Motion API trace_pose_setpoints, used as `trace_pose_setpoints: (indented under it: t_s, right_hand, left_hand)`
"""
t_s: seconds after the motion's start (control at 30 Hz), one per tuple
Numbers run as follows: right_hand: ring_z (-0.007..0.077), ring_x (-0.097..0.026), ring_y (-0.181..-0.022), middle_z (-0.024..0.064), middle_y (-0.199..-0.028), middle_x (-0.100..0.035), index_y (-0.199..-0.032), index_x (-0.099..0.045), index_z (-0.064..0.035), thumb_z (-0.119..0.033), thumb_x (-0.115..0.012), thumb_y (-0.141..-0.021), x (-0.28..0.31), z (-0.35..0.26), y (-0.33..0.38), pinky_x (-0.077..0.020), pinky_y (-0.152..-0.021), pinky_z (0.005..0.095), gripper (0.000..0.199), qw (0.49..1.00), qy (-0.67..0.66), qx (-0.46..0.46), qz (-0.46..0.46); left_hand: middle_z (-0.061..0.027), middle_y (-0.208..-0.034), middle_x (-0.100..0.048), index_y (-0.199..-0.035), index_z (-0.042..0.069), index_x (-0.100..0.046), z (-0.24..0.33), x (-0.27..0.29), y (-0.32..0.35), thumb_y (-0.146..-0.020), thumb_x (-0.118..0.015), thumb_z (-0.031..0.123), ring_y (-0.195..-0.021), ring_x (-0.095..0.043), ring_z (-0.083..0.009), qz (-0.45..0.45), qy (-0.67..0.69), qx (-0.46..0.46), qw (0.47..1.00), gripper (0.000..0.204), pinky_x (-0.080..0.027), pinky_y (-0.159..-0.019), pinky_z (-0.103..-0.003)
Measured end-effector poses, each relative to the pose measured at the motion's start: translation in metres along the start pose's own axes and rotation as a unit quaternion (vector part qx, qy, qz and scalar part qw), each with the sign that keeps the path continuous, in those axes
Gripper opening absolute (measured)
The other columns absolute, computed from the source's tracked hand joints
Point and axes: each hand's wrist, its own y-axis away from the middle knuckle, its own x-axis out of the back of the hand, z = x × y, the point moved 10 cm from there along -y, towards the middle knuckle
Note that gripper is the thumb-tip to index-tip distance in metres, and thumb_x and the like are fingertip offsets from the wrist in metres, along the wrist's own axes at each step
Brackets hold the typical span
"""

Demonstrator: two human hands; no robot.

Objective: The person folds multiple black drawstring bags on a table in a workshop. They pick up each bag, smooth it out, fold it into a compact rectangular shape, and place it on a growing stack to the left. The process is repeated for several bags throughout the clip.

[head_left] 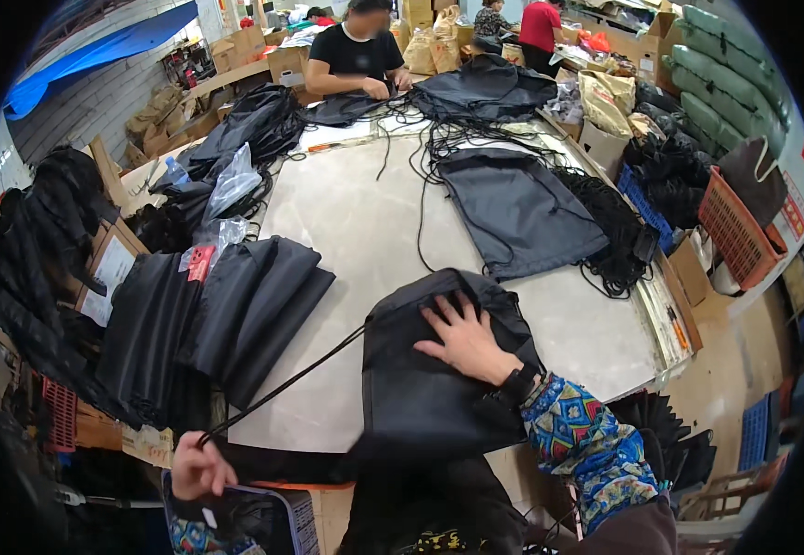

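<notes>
A black drawstring bag (402,379) lies at the near edge of the table, its lower part hanging toward me. My right hand (467,340) is spread flat on the bag's upper part, fingers apart. Off to the lower left, beyond the table edge, my left hand (200,467) is closed on the bag's black cord (305,370). That cord runs taut from the bag's upper left side across the table corner to my fingers.
Folded black fabric (259,305) lies at the table's left. Another drawstring bag (518,213) with a heap of cords (610,222) is at the right. Across the pale table (328,203), a co-worker (356,55) handles black fabric. An orange crate (735,227) stands at the right.
</notes>
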Motion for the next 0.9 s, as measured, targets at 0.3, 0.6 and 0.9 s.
trace_pose_setpoints:
  t_s: [0.3, 0.6, 0.9]
  right_hand:
    - [0.0383, -0.042, -0.129, 0.0170, -0.136, -0.050, -0.129, -0.053, -0.0064, -0.036, -0.058, -0.092, -0.015, -0.025, -0.048, -0.0424, -0.095, 0.0562, 0.048, 0.989, -0.094, 0.111, 0.041]
    - [0.0401, -0.053, -0.103, 0.0247, -0.121, -0.053, -0.141, -0.031, -0.0009, -0.029, -0.081, -0.071, 0.025, 0.070, -0.001, -0.0457, -0.086, 0.0452, 0.091, 0.975, -0.154, -0.052, 0.149]
    - [0.0053, -0.039, -0.048, -0.0048, -0.060, -0.044, -0.092, -0.063, 0.0001, -0.010, -0.059, -0.085, 0.021, 0.121, 0.076, -0.0333, -0.049, 0.0233, 0.013, 0.635, -0.705, -0.289, -0.127]
  left_hand:
    - [-0.0104, -0.082, -0.067, -0.112, -0.002, -0.060, -0.039, -0.216, -0.131, -0.096, -0.053, 0.010, -0.074, -0.066, -0.0153, -0.146, -0.303, 0.138, 0.932, 0.021, -0.051, -0.065, -0.030]
    - [-0.0225, -0.144, -0.040, -0.135, 0.004, -0.048, -0.139, -0.187, -0.229, -0.092, -0.054, 0.031, -0.136, -0.035, -0.0401, -0.114, -0.777, -0.190, 0.590, 0.050, -0.027, -0.111, -0.054]
    - [-0.0160, -0.153, -0.030, -0.146, 0.012, -0.037, -0.142, -0.171, -0.218, -0.097, -0.045, 0.037, -0.143, -0.023, -0.0340, -0.153, -0.788, -0.145, 0.578, 0.055, -0.016, -0.115, -0.051]
